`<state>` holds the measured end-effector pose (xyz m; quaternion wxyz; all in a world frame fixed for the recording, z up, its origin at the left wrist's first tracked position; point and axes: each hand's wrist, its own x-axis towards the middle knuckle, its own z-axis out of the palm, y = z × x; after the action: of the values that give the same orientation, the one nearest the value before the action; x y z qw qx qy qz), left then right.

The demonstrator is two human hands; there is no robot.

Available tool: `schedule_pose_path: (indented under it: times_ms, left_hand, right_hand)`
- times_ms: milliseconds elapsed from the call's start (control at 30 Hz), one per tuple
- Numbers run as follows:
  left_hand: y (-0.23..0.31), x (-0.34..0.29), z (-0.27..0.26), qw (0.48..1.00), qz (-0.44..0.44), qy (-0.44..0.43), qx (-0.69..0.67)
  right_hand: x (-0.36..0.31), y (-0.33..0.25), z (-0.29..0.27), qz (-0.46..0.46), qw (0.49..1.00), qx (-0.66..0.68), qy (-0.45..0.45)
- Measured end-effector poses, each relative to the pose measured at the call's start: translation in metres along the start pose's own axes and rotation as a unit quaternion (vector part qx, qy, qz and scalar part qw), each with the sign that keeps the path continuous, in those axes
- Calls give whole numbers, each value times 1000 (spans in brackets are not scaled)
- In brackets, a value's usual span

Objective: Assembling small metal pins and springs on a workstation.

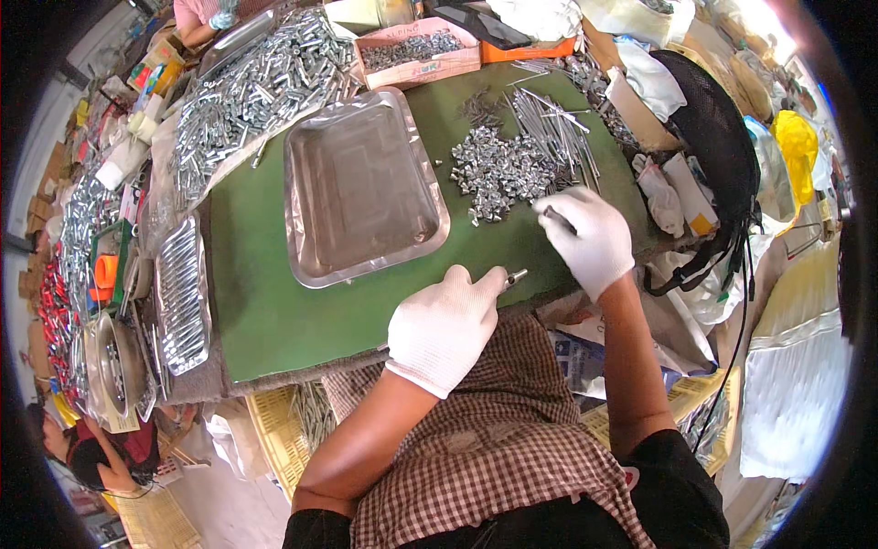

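My left hand, in a white knit glove, is closed around a slim metal piece; its shiny silver tip sticks out past the thumb and forefinger. My right hand, gloved the same way, pinches a small dark grey piece, whose kind I cannot make out. Just beyond the right fingers, small silver metal fittings lie heaped on the green work mat. Long thin metal rods lie beside that heap, with small dark pins behind it. A shallow steel tray sits left of the heap.
A large mound of metal tubes spreads at the far left. A pink box of small parts stands at the back. On the left is a smaller tray with rows of metal pieces. A black mesh bag borders the right.
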<state>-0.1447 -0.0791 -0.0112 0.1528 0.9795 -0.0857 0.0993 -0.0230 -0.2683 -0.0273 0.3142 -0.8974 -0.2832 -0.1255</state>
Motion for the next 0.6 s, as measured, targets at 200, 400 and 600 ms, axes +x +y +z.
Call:
schedule_pose_path:
  times_ms: [200, 400, 600]
  left_hand:
    - [1, 2, -2, 999, -11, -30, -2]
    - [0, 1, -2, 999, -21, -28, -2]
    - [2, 2, -5, 999, -19, -38, -25]
  right_hand:
    - [20, 24, 7, -64, 995, -64, -39]
    - [15, -2, -10, -96, 989, -84, -79]
    - [-14, -23, -12, -107, 979, 81, -151]
